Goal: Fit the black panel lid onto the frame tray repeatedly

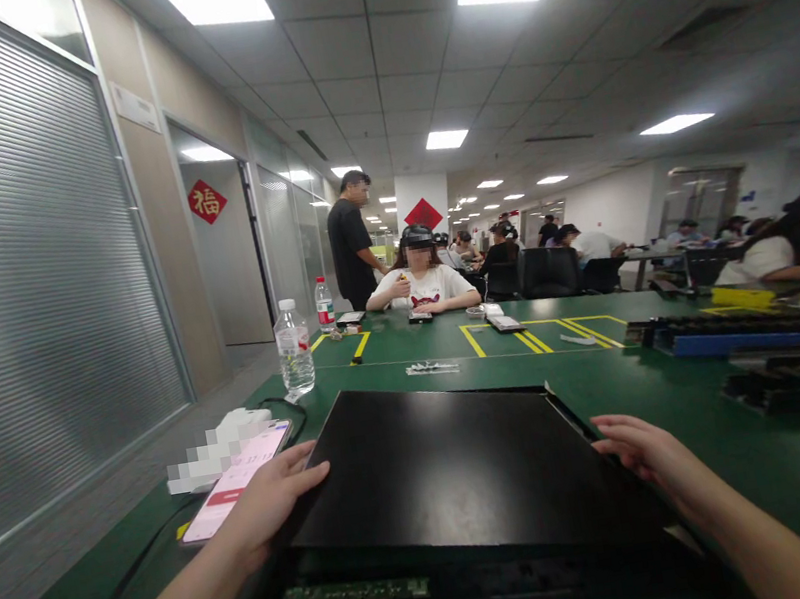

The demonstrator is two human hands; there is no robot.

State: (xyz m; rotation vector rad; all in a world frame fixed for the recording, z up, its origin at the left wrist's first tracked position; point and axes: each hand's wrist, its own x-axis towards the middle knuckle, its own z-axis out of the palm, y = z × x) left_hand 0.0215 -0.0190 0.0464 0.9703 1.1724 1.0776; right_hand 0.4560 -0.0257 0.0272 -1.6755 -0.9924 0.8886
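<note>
A flat black panel (448,464) lies in front of me over a dark frame, tilted slightly against its outline. Along the near edge a green circuit strip (355,592) shows. My left hand (283,495) holds the panel's left edge, thumb near the top surface and the other fingers partly hidden behind the edge. At the right side my right hand (641,454) has its fingers bent against the edge of the panel and frame. Under my left forearm lies a phone with a lit pink screen (236,482).
A water bottle (293,349) stands at the back left, beside a black cable (132,575). Dark parts (799,378) lie stacked on the right of the green table (780,492). A person (423,281) sits opposite, another (352,246) stands behind.
</note>
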